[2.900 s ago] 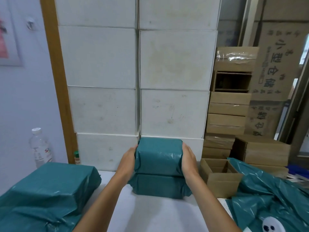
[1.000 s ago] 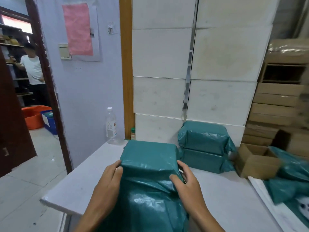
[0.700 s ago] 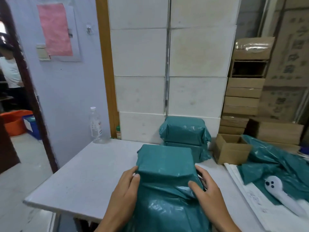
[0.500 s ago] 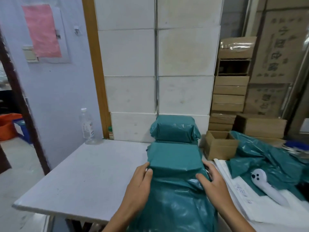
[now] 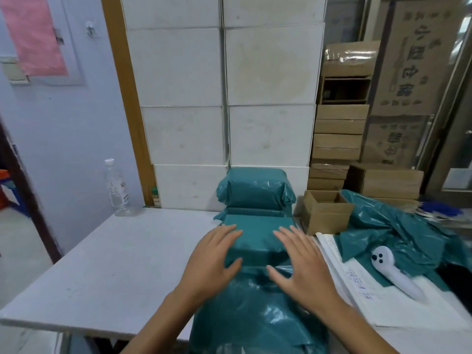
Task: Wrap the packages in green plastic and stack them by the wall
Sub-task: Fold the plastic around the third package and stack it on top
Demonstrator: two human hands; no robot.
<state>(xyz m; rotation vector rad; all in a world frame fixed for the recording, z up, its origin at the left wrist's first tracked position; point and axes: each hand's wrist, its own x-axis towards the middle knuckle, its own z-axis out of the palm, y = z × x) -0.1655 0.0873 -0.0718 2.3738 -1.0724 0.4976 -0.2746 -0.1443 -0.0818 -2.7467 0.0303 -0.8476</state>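
Note:
A package wrapped in green plastic (image 5: 255,233) lies on the white table (image 5: 115,264) straight ahead of me. Its loose plastic tail (image 5: 255,318) trails toward me over the table's front edge. My left hand (image 5: 212,261) and my right hand (image 5: 304,267) rest flat on the package's near end, fingers spread, gripping nothing. Right behind it, a wrapped green package (image 5: 255,190) sits on top of another one against the white boxes (image 5: 224,98). The lower one is almost hidden by the near package.
A water bottle (image 5: 116,187) stands at the table's far left corner. An open cardboard box (image 5: 329,215), a heap of loose green plastic (image 5: 398,231), a white handheld device (image 5: 393,272) and paper sheets (image 5: 357,292) lie to the right. A doorway opens on the left.
The package has slid from the left across the table to right in front of the stack. My hands have gone from gripping its sides to lying flat on top.

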